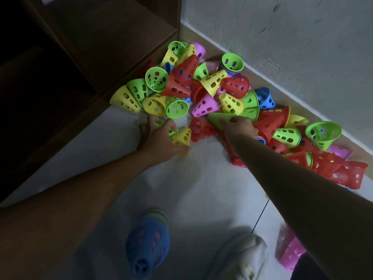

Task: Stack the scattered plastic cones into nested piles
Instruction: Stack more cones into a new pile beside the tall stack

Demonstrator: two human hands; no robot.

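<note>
Closest to me, down by my shoe (245, 257), sits a blue cone (147, 242) with more colours nested inside it, stripes showing at its rim, and a blurry pink cone (289, 248) is just right of the shoe. Everything else is one big heap of cones (212, 91) on the white floor (201, 188), jammed between the dark wooden shelf (90, 57) and the wall (292, 47). Some in the heap are already tucked into each other, like the red ones at the heap's right end.

My left hand (159, 136), at the heap's near edge, has its fingers curled round a yellow cone (181, 136), with a bit of green showing inside it. My right hand (238, 126) reaches into the near side of the heap, fingertips pinching a green cone (219, 116) lying on its side, right beside a red cone (200, 129).
</note>
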